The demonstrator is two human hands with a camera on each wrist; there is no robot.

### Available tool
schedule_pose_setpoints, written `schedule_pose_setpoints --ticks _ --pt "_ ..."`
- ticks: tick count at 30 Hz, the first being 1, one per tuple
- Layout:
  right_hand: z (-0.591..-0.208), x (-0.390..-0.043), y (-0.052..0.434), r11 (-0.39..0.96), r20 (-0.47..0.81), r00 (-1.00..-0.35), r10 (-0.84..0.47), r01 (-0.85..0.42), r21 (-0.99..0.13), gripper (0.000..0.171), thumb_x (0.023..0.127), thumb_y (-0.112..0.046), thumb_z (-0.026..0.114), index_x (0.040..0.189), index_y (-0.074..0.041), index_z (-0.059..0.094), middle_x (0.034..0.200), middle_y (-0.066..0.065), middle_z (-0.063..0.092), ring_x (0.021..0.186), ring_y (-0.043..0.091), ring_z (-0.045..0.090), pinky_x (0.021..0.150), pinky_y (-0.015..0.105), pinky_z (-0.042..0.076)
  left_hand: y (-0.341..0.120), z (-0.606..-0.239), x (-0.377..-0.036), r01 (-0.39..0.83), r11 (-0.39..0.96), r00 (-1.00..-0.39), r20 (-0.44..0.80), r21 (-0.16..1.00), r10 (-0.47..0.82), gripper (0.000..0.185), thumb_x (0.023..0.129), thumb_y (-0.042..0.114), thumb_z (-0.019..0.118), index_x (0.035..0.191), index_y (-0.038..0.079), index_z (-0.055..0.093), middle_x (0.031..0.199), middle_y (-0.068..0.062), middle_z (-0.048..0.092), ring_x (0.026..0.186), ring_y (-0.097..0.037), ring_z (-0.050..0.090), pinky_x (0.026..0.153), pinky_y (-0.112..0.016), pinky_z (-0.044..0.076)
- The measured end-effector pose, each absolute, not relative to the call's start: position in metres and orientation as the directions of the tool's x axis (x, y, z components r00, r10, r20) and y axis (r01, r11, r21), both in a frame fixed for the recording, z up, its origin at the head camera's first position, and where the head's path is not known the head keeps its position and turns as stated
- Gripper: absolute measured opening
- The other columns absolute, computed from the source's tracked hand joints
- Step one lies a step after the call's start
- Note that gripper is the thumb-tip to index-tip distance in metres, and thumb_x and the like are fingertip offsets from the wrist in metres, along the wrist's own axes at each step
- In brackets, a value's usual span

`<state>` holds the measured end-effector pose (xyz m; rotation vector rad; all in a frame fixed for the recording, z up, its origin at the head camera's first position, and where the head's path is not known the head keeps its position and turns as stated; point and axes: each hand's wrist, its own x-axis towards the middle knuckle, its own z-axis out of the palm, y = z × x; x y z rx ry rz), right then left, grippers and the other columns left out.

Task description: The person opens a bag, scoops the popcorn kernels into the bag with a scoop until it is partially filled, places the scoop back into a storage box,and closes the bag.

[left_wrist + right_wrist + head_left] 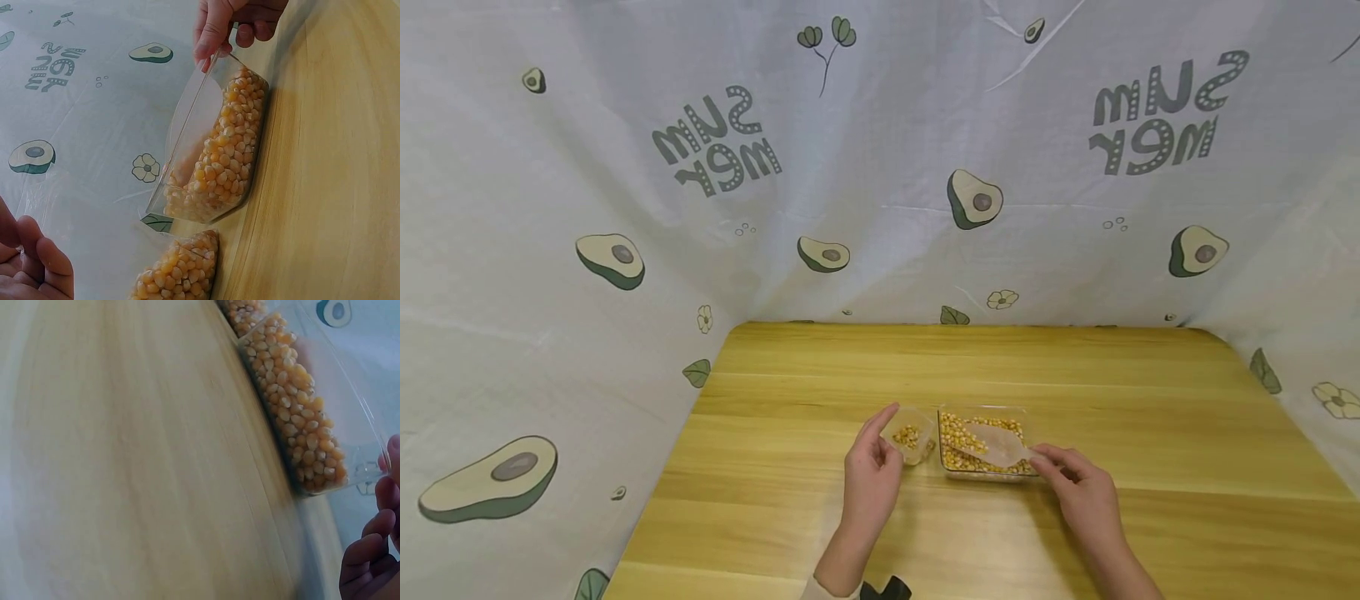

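Observation:
A small clear cup (911, 437) with a few corn kernels stands on the wooden table (850, 358). My left hand (889, 433) holds it by its left side between thumb and forefinger. Right beside it stands a larger clear tub (984, 443), full of yellow kernels. My right hand (1041, 457) pinches the handle of a translucent scoop (996, 442) that lies across the tub. The left wrist view shows the tub (215, 156), the cup (181, 275) and my right hand (219, 37) at the tub's far rim. In the right wrist view the tub (294, 400) lies just ahead of my right fingertips (375, 550).
A white cloth printed with avocados (880, 167) hangs round the table on the back and both sides. Bare tabletop stretches behind the containers and to either side of them. The table's front edge runs near my wrists.

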<state>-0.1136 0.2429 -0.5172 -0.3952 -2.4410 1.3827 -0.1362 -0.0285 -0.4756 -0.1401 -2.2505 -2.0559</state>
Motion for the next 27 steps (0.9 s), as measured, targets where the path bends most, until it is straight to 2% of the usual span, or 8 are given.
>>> schedule_pose_setpoints --ticks 15,21,27 --pt "-0.517 -0.112 0.245 0.452 0.126 -0.905 0.405 0.079 -0.888 0.02 0.088 -0.017 0.076 0.104 -0.004 0.077 0.081 -0.032 0.063 0.069 -0.001 0.052 0.061 0.015 0.044 -0.026 -0.475 -0.136 0.115 0.083 -0.993 0.114 0.99 0.012 0.059 0.091 -0.008 0.045 0.141 0.021 0.057 0.152 -0.009 0.047 0.05 -0.001 0.033 0.047 -0.012 0.032" --pt "-0.509 -0.11 0.249 0.448 0.109 -0.91 0.399 0.09 -0.89 0.024 0.092 -0.026 0.072 0.107 -0.007 0.076 0.082 -0.029 0.064 0.07 0.002 0.05 0.06 0.018 0.043 -0.026 -0.473 -0.136 0.114 0.072 -0.993 0.113 0.991 0.02 0.058 0.092 -0.007 0.045 0.142 0.021 0.056 0.152 -0.008 0.046 0.049 -0.001 0.033 0.047 -0.014 0.032" --pt "-0.499 -0.11 0.249 0.45 0.15 -0.921 0.361 0.031 -0.892 0.022 0.093 -0.022 0.07 0.109 -0.007 0.074 0.086 -0.027 0.064 0.07 0.002 0.052 0.059 0.019 0.045 -0.026 -0.473 -0.135 0.11 0.067 -0.994 0.109 0.992 0.023 0.06 0.092 -0.008 0.044 0.143 0.022 0.055 0.154 -0.008 0.044 0.05 -0.001 0.032 0.048 -0.014 0.032"
